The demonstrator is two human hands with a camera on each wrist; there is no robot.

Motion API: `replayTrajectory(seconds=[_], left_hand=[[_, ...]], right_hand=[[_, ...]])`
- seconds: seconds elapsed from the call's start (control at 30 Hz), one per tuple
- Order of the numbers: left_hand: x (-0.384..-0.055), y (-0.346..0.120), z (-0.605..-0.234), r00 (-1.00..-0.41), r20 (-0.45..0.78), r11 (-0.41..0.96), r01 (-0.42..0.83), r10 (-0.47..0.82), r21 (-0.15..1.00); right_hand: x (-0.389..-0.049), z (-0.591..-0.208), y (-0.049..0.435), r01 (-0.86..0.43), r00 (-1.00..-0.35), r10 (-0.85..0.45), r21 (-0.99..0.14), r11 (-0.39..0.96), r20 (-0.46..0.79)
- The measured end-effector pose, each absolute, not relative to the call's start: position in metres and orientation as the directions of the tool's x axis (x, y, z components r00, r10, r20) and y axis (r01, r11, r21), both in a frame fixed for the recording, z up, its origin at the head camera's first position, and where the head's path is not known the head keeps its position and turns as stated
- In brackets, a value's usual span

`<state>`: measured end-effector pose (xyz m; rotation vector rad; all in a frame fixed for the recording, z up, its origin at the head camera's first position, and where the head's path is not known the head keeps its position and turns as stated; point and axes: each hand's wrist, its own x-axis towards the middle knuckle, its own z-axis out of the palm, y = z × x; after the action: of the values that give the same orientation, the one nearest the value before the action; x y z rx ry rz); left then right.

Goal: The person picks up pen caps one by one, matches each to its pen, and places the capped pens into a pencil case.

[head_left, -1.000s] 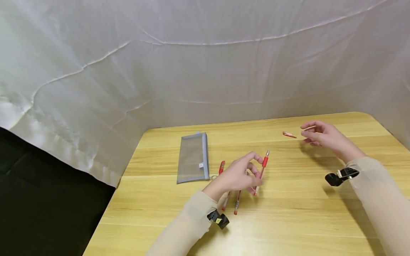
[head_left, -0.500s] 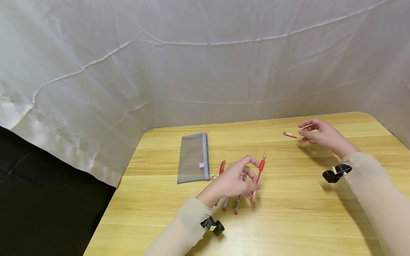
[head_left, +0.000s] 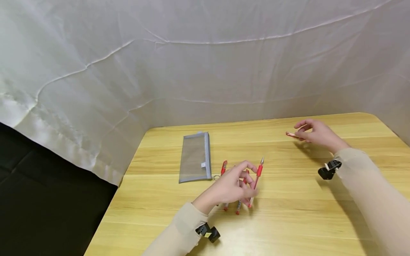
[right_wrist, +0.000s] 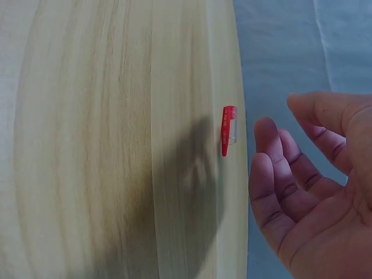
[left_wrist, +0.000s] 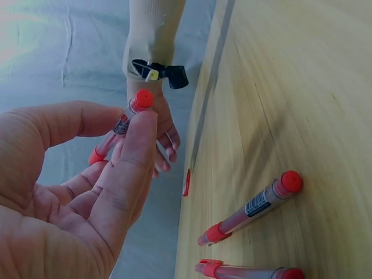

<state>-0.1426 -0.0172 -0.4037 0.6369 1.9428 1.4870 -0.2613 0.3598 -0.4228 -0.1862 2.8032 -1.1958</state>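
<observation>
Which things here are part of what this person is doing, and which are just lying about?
Seemingly in the job:
- uncapped red pen, pinched in the left grip
- loose pen cap, near the right grip but untouched

Seemingly just lying about now:
- other red pens, on the table
- grey mesh pouch, left of those pens

The head view looks forward and down on the table (head_left: 288,220), left hand (head_left: 232,185) at five o'clock, right hand (head_left: 316,135) at three. I can see the left wrist camera (head_left: 214,234) and right wrist camera (head_left: 326,173) strapped on, each close to its own hand: eight o'clock in the left view, four in the right. The left faces the right sleeve (left_wrist: 154,32) near twelve. All three views share the red cap (right_wrist: 227,129).
</observation>
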Motion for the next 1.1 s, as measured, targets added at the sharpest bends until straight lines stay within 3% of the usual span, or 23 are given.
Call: replayTrajectory(seconds=[0.7,1.1], left_hand=[[-0.132,-0.021,-0.4,-0.686,-0.147,0.194,-0.009,0.713,0.981],[-0.128,-0.015,-0.401,-0.667,-0.171,0.198,-0.036,0.725,0.979]], right_hand=[[-0.276,-0.437,0.347,-0.141,-0.987,-0.161,-0.574,0.807,0.016],[-0.275,-0.444,0.351,-0.16,-0.985,-0.173,-0.428,0.89,0.008]])
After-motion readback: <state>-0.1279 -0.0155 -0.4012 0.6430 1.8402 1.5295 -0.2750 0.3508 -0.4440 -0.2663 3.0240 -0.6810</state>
